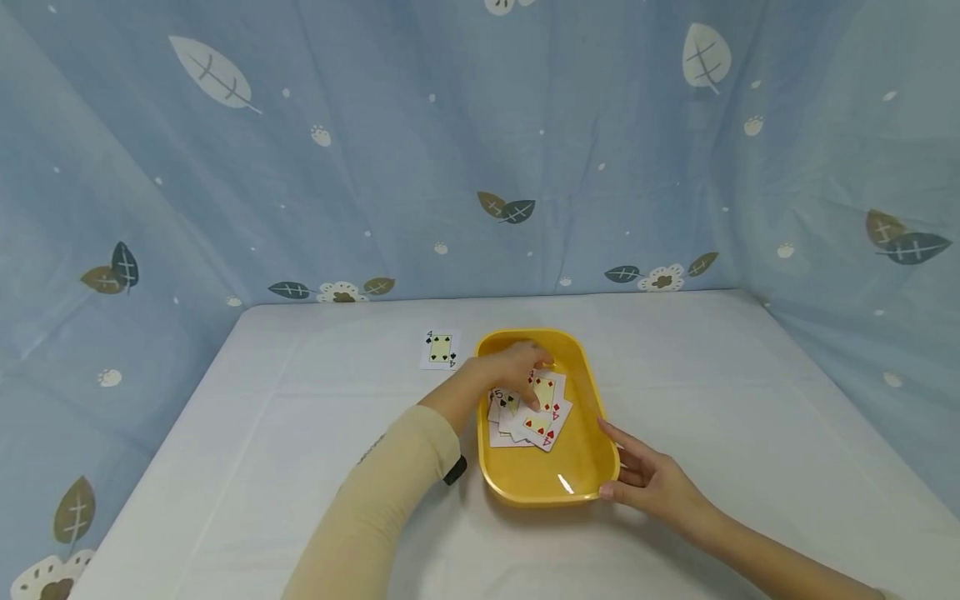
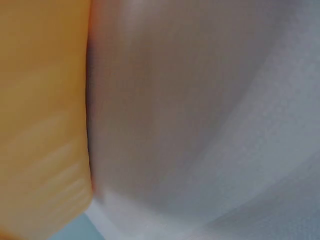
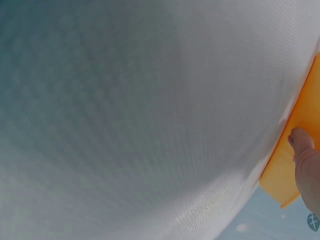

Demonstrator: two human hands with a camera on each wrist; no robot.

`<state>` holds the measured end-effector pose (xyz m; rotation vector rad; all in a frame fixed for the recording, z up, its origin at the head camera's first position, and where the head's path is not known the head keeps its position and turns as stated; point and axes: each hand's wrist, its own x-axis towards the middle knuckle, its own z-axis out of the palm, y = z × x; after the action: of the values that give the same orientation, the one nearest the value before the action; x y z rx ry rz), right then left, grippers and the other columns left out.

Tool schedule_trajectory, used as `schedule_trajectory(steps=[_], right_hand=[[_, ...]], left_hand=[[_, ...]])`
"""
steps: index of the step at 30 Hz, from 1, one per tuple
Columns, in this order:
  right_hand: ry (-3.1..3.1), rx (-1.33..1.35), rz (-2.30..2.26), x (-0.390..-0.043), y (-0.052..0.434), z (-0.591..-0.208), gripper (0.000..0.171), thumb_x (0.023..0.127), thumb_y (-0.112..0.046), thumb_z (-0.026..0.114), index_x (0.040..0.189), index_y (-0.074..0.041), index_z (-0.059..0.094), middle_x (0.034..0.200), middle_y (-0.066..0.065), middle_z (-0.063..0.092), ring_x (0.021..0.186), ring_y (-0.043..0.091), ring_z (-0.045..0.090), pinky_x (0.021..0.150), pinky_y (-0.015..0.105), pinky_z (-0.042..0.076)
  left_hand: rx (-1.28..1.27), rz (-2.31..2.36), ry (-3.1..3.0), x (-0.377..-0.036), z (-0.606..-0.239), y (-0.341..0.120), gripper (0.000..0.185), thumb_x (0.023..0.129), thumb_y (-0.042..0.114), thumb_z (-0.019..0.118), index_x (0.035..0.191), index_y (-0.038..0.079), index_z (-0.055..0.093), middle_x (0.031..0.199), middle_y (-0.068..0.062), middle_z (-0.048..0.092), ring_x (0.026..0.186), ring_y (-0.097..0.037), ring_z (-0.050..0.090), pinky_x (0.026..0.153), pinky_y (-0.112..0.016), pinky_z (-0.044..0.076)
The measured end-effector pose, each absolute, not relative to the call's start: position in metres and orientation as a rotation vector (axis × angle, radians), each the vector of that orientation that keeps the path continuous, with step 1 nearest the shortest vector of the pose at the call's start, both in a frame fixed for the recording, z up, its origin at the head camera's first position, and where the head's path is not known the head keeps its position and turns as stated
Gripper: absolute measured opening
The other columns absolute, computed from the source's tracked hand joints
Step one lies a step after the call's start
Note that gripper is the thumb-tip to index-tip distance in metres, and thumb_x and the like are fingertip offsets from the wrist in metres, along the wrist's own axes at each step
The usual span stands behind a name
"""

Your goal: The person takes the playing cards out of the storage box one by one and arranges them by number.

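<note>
Several playing cards [image 1: 551,427] lie overlapped in a yellow plastic basin [image 1: 581,454], with a four of diamonds [image 1: 551,392] and a four of hearts among the upper ones. My left hand [image 1: 513,367] reaches over the basin's left rim. Its thumb is at the four of diamonds and its other fingers are near that card's far edge; whether they pinch it is unclear. My right hand [image 1: 652,483] grips the basin's near right corner, fingers spread along the rim and outer wall. The left wrist view shows only the basin's outer wall [image 2: 45,125] and cloth.
A four of spades [image 1: 440,350] lies face up on the white-covered table [image 1: 322,400], left of the basin's far end. Below my left forearm a small black object [image 1: 455,470] shows partly. Blue leaf-patterned curtain [image 1: 420,150] hangs behind and at both sides.
</note>
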<state>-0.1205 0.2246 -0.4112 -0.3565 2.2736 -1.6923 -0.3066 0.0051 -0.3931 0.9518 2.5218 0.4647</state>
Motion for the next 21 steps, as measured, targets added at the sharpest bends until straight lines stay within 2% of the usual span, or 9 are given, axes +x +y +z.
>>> schedule_trajectory(steps=[5,9,15,21], right_hand=[[2.285,-0.344,-1.682,-0.1204,0.2236,-0.4105,0.080,0.085,-0.014,0.070,0.149,-0.002,0.024,0.143,0.038,0.028,0.114,0.044,0.055,0.082,0.030,0.053],[2.278,-0.328,-1.690,-0.1206,0.2232,-0.4099,0.080,0.084,-0.014,0.071,0.149,-0.004,0.024,0.144,0.037,0.026,0.115,0.047,0.053,0.082,0.030,0.053],[2.278,-0.344,-1.698,-0.1207,0.2233,-0.4098,0.080,0.084,-0.014,0.071,0.149,-0.004,0.025,0.146,0.036,0.023,0.117,0.049,0.050,0.082,0.030,0.053],[2.297,-0.373,-1.694,-0.1201,0.2225,-0.4098,0.080,0.084,-0.013,0.071,0.148,-0.001,0.025,0.144,0.038,0.024,0.114,0.047,0.053,0.082,0.030,0.054]], left_hand=[[0.943,0.460,2.517,-0.3024,-0.3932,0.0050,0.071,0.069,0.032,0.085,0.131,0.015,0.054,0.123,-0.003,0.047,0.109,-0.015,0.043,0.097,-0.026,0.039],[0.946,0.511,2.510,-0.3027,-0.3950,0.0056,0.067,0.070,0.028,0.084,0.129,0.012,0.055,0.120,-0.003,0.049,0.104,-0.014,0.045,0.095,-0.023,0.041],[1.000,0.580,2.523,-0.3057,-0.3970,0.0073,0.046,0.072,0.019,0.083,0.111,0.009,0.061,0.102,-0.001,0.054,0.091,-0.013,0.048,0.083,-0.021,0.043],[1.064,0.596,2.505,-0.3060,-0.3974,0.0077,0.046,0.071,0.020,0.084,0.108,0.012,0.057,0.095,0.002,0.055,0.087,-0.012,0.050,0.079,-0.020,0.043]])
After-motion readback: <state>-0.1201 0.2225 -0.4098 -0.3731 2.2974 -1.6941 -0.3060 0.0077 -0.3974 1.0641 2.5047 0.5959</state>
